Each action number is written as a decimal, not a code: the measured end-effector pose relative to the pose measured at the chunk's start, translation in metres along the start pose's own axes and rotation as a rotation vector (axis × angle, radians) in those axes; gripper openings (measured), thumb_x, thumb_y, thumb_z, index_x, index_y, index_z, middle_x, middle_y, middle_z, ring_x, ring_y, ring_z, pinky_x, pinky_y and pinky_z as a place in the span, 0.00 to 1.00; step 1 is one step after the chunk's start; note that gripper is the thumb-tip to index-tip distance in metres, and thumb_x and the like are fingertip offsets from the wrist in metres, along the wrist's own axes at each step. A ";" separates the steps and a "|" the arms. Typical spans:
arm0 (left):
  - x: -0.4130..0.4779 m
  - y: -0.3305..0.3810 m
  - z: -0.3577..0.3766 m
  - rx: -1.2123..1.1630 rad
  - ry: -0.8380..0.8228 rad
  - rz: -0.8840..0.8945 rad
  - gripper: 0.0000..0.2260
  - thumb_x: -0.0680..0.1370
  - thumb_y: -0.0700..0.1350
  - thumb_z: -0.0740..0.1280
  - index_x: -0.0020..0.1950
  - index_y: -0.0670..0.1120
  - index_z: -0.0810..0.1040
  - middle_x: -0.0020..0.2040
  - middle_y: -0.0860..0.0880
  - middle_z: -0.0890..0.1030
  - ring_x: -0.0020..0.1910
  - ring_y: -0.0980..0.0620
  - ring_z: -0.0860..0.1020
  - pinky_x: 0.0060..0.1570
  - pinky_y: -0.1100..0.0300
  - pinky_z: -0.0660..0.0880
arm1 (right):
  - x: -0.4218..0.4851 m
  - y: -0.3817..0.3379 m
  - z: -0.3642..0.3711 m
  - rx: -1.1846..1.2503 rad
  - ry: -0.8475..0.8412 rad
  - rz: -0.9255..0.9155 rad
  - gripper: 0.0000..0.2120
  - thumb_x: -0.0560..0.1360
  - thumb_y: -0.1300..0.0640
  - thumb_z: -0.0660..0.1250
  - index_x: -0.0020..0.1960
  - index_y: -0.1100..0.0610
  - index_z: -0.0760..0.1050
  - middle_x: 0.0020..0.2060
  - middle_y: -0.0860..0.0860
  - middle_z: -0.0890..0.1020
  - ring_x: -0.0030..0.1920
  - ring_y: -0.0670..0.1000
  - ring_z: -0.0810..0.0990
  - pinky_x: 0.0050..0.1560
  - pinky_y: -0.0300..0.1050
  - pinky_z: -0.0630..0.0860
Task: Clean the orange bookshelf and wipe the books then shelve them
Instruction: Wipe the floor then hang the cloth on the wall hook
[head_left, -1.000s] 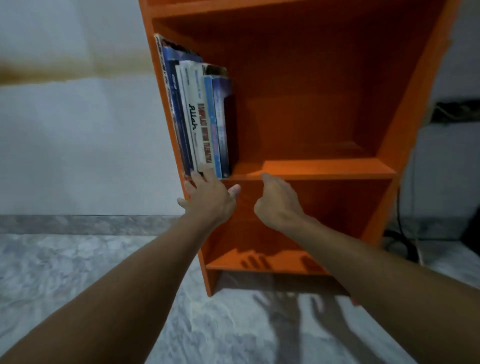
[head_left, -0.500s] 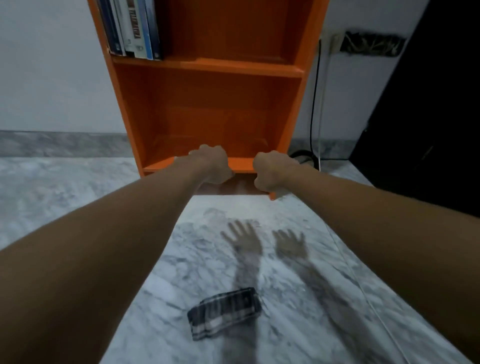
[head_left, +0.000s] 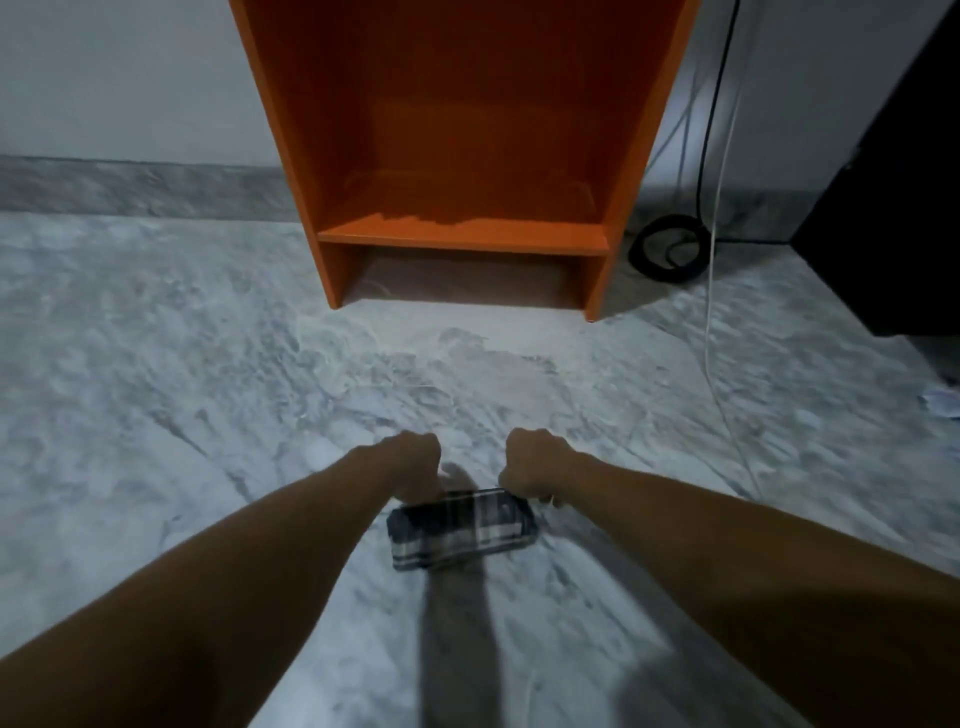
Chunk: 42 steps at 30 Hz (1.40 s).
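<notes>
Head view, looking down at the marble floor. Folded plaid cloth lies flat on the floor between your forearms, well in front of the orange bookshelf, which stands against the wall. Your left hand is over the cloth's far left edge, seen from the back, knuckles bent, fingers pointing down and out of sight; cannot tell whether they hold anything. Your right hand is at the cloth's far right corner, fingers curled down and touching its edge; cannot tell whether they pinch it. Only the lower part of the bookshelf is in frame. To its right, a black cable lies coiled on the floor, a white cable runs beside it, and a dark cabinet stands at the frame edge.
</notes>
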<state>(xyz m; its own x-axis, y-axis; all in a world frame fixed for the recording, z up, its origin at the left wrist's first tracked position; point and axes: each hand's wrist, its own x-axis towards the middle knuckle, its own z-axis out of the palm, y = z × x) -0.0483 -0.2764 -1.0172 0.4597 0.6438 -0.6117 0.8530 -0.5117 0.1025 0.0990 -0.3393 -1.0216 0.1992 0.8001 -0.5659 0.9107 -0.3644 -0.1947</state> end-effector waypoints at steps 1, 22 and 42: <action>0.003 -0.003 0.012 -0.016 0.021 0.016 0.22 0.80 0.50 0.65 0.69 0.39 0.66 0.66 0.38 0.73 0.59 0.40 0.75 0.50 0.56 0.75 | 0.004 0.001 0.009 0.037 -0.020 0.013 0.12 0.79 0.59 0.63 0.37 0.59 0.66 0.33 0.55 0.71 0.30 0.53 0.71 0.27 0.43 0.69; 0.003 -0.034 -0.036 -1.257 0.123 0.116 0.08 0.79 0.33 0.66 0.52 0.44 0.71 0.44 0.42 0.78 0.39 0.48 0.78 0.31 0.58 0.76 | 0.003 -0.011 -0.074 1.039 0.358 -0.121 0.22 0.68 0.64 0.78 0.58 0.62 0.74 0.50 0.55 0.78 0.45 0.52 0.79 0.36 0.38 0.76; -0.064 -0.036 -0.213 -1.579 0.389 0.346 0.15 0.80 0.49 0.65 0.61 0.40 0.79 0.53 0.41 0.85 0.54 0.41 0.83 0.58 0.43 0.77 | -0.050 -0.055 -0.231 0.685 0.674 -0.339 0.10 0.75 0.66 0.67 0.50 0.52 0.75 0.46 0.54 0.81 0.44 0.55 0.80 0.43 0.54 0.78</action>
<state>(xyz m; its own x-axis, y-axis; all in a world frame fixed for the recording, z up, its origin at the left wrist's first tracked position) -0.0564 -0.1783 -0.8147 0.4911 0.8482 -0.1983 -0.0135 0.2350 0.9719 0.1229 -0.2493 -0.7978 0.3242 0.9368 0.1319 0.5961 -0.0940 -0.7974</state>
